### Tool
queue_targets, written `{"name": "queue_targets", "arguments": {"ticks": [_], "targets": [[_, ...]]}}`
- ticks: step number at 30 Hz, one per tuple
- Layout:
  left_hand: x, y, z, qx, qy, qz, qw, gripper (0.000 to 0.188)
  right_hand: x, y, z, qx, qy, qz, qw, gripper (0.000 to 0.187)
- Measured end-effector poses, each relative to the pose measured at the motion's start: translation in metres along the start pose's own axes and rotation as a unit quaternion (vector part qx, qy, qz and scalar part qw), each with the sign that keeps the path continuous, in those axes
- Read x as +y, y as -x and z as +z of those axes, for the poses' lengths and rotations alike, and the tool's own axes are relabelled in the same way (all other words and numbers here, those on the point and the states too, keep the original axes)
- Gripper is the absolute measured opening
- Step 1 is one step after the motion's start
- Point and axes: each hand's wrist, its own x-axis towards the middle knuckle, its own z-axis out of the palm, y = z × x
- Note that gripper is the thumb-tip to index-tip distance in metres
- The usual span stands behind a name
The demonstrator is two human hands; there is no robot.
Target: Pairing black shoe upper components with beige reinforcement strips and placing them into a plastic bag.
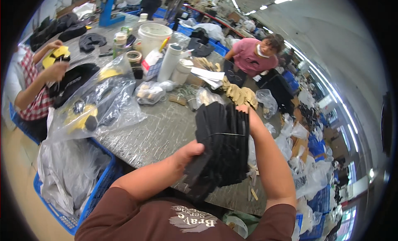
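Note:
A thick bundle of black fabric pieces (217, 145), stacked in layers, is held up in front of me above the table edge. A thin light-coloured band runs across its upper part. My left hand (188, 153) grips the bundle's left side, its thumb showing and its other fingers hidden behind the stack. At the upper right corner, my right hand (248, 111) is closed on the same bundle, with most of its fingers out of sight. Just beyond the bundle, beige cut pieces (239, 95) lie in a row on the worktable (132, 143).
Beyond stand a white bucket (154, 35), a grey-white cylinder (170, 60) and white papers (208, 76). A clear plastic bag (101, 104) with yellow and black pieces lies left. A blue crate (70, 222) stands lower left. Co-workers sit left and across; one holds a yellow piece (56, 55).

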Motion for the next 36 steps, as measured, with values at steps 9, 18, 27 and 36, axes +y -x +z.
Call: {"name": "queue_targets", "arguments": {"ticks": [9,18,27,36], "targets": [[-0.058,-0.051,0.008,0.037,-0.096,-0.115,0.988,0.076,0.008,0.059,-0.063,0.004,0.015,0.288,0.957,0.027],[-0.092,-0.058,0.007,0.092,-0.008,-0.370,0.924,0.053,-0.028,0.100,-0.047,-0.068,0.212,0.275,0.935,0.040],[-0.102,-0.069,0.008,0.070,-0.112,-0.287,0.949,0.051,-0.008,0.132,-0.012,0.026,0.155,0.201,0.967,0.034],[-0.121,-0.075,-0.030,0.164,0.046,-0.275,0.946,0.036,-0.049,0.205,-0.014,0.012,0.136,0.141,0.981,0.014]]}}
